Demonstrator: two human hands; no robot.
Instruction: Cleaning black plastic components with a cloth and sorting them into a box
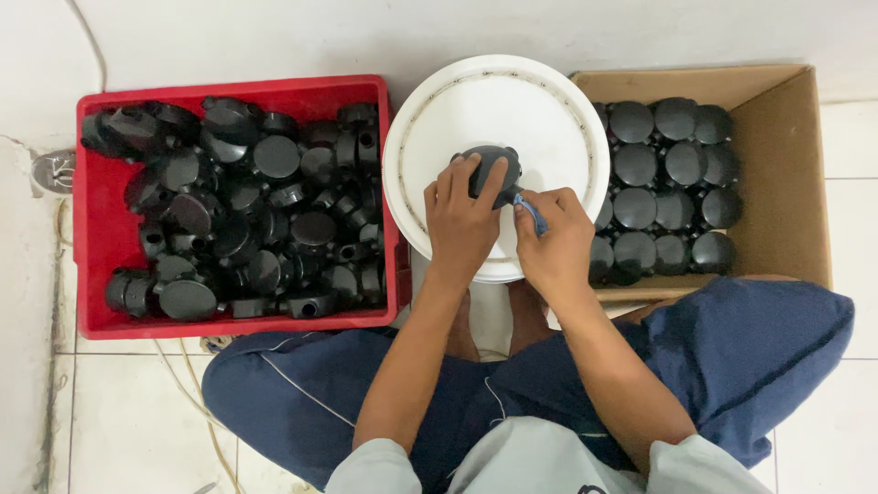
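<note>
Left of the fingers a red crate (pixel 91 229) holds a loose heap of black round parts (pixel 247 210), right of them a cardboard box (pixel 786 183) holds neat rows of black round caps (pixel 672 183), all on a white tiled floor (pixel 851 137).

- Cardboard box (pixel 786 174) — brown, open-topped, rectangular, standing on the tiled floor at the right, just beside the white round lid; black round parts sit in rows inside it.
- Red plastic crate (pixel 91 229) — rectangular, at the left, heaped with black parts.
</note>
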